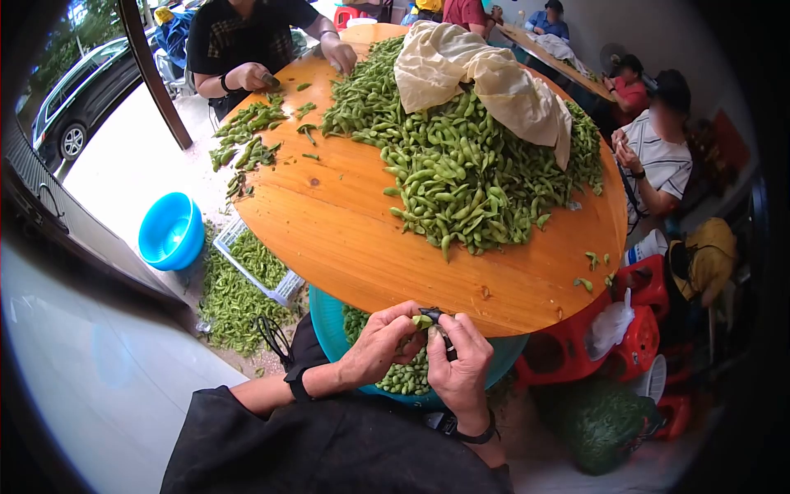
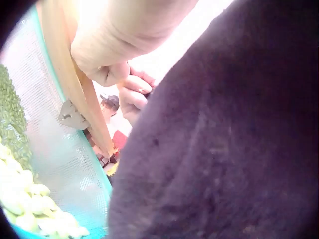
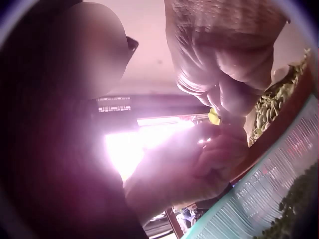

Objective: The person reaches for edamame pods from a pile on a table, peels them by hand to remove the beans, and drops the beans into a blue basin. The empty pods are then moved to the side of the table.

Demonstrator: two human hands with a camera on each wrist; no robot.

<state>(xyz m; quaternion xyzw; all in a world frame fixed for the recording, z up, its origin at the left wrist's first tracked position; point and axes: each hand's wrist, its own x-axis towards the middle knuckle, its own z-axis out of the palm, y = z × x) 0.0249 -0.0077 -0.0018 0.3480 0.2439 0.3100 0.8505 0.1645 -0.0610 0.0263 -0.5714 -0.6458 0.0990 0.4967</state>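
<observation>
Close over the near table edge, my left hand (image 1: 380,346) pinches a green soybean pod (image 1: 422,321) between thumb and fingers. The right hand (image 1: 459,362) meets it there, its thumb and curled fingers pinching the pod's other end. A small dark piece (image 1: 430,314) shows at the right fingertips; its kind is unclear. In the right wrist view the pod (image 3: 214,116) is a yellow-green bit between both hands. Below the hands, a turquoise basin (image 1: 323,329) holds shelled green soybeans (image 1: 407,379), partly hidden by the forearms.
A large heap of soybean pods (image 1: 477,181) lies on the wooden table (image 1: 329,222), a cream cloth (image 1: 436,62) over it. Another person (image 1: 247,49) sits across. More pods (image 1: 239,280) and a blue basin (image 1: 171,230) are on the floor at left; red stools (image 1: 568,346) stand at right.
</observation>
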